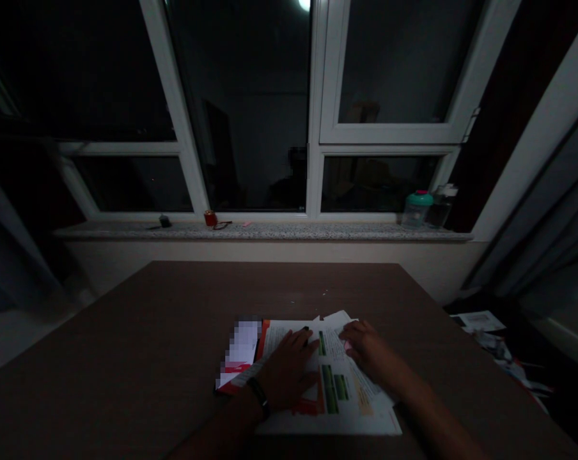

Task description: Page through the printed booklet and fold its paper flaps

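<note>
Printed sheets (334,421) with green pictures and orange parts lie overlapping on the brown table (174,332). My left hand (291,367), with a dark band at its wrist, rests on the pages with its fingers spread. A small dark item (307,332) is by its fingertips, too dim to make out. My right hand (366,348) is at the right edge of the sheets, fingers curled, with something small and pink (347,345) at the fingertips. Left of the pages lies a bright, blurred-out rectangle (242,345) with a red lower part.
Small white bits (324,292) lie behind the sheets. On the stone window sill (279,231) stand a red jar (210,218), a small dark item (164,220) and a green-lidded bottle (417,209). Papers (481,321) are piled beyond the table's right edge.
</note>
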`<state>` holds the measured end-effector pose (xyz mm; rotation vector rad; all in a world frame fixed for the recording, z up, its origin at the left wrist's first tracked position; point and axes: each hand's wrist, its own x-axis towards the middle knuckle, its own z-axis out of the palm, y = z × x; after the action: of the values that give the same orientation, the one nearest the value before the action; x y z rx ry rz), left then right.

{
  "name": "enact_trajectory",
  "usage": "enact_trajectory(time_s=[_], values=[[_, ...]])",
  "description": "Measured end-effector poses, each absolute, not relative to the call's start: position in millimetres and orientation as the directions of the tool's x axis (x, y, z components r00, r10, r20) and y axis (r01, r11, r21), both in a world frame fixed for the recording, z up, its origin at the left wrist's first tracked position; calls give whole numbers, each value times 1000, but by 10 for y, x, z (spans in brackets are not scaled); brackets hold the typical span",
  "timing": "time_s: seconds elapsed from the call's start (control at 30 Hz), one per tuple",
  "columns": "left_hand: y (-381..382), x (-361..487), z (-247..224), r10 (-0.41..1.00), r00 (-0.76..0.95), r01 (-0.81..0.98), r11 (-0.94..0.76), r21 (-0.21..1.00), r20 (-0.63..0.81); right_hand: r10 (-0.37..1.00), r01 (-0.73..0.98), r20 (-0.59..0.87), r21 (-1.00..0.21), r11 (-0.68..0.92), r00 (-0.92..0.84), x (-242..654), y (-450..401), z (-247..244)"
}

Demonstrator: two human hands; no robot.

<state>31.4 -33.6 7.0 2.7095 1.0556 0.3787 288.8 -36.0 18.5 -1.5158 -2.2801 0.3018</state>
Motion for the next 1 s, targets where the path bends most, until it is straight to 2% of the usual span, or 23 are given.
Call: enact_trajectory(time_s=[0.2,0.4,0.47,0.63,0.7,0.83,1.0], values=[[-304,333,31,694,699,629,-712,311,175,930,871,295,-371,323,-219,2605,-430,217],[-287,346,13,709,657,643,-704,300,256,928,863,279,-373,341,-246,2194,-515,64],[-287,342,14,713,651,646,-701,301,262,931,891,285,-324,319,-229,2147,-514,32],[-299,343,53,730,641,657,-682,322,239,940,988,330,-93,121,-84,2237,-475,-23],[-306,351,84,734,632,659,-677,328,248,935,989,342,-71,129,-98,2270,-474,-36],[-323,365,148,731,629,651,-681,336,263,927,969,337,-122,217,-165,2240,-492,-29],[-343,361,196,734,635,654,-676,338,240,923,960,329,-123,251,-199,2235,-477,1]])
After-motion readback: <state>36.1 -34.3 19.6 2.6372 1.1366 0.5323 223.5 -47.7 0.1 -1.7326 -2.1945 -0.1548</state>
